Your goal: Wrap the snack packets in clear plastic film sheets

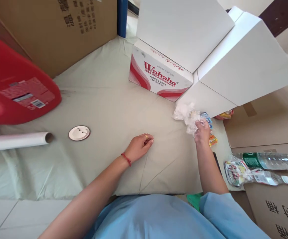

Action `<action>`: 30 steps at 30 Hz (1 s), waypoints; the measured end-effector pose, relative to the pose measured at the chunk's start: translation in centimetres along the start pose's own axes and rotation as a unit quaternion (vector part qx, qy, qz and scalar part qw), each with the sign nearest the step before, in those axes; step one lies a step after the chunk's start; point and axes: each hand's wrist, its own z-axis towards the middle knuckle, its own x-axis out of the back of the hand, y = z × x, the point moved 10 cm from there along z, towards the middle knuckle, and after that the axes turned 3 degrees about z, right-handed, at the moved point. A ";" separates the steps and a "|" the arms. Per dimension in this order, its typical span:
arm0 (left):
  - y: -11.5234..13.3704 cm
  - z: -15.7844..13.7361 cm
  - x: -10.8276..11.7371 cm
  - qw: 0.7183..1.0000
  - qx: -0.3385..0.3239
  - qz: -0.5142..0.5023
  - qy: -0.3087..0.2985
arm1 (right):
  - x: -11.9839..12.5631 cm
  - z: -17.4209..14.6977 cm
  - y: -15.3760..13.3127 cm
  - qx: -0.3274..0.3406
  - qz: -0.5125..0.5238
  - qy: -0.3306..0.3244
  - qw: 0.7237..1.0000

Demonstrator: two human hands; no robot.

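Observation:
My left hand [141, 146], with a red bracelet and a ring, rests on the cloth-covered table [104, 109], its fingers curled in and nothing seen in them. Over to the right, my right hand [202, 131] is closed on crumpled clear plastic wrap [192, 123]. More of that clear plastic bunches up against the foot of the white boxes. Just beside and partly behind the right hand lie small blue and orange packets [213, 140]. A round badge [79, 133] with a pin on its back lies to the left of my left hand.
A red jug [19, 86] and a white roll [17, 141] lie at the left. A Wahaha box [160, 71] and white boxes [246, 59] stand at the back. Plastic bottles [273, 161] lie at the right by cardboard [263, 122]. A large carton [84, 36] stands back left.

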 end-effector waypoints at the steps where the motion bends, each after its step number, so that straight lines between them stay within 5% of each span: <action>1: 0.1 -0.1 0.0 1.000 0.005 -0.026 0.002 | -1.7 -2.1 0.3 -0.026 0.055 -0.028 0.998; 3: 0.0 -0.3 -0.2 0.995 0.027 -0.099 0.000 | -5.6 -6.9 0.3 -0.069 0.145 -0.092 0.983; 7: -0.4 -0.3 -0.4 0.976 0.054 -0.209 0.005 | -13.9 -16.3 -0.9 -0.105 0.169 -0.288 0.937; 11: -1.6 -0.2 1.5 0.966 0.076 -0.233 0.085 | -18.2 -20.6 -2.3 -0.109 0.185 -0.436 0.874; 16: -2.3 0.2 1.6 0.945 0.099 -0.304 0.074 | -16.2 -17.8 -0.8 -0.156 0.191 -0.354 0.902; 22: -2.1 -0.3 4.5 0.965 0.071 -0.192 0.166 | -12.2 -15.4 0.2 -0.171 0.200 -0.262 0.928; 26: -1.8 -0.2 3.1 0.978 0.073 -0.161 0.107 | -12.6 -16.2 -1.3 -0.106 0.171 -0.289 0.936; 30: -1.9 0.1 1.5 0.963 0.079 -0.251 0.057 | -14.1 -17.2 -1.0 -0.107 0.111 -0.322 0.934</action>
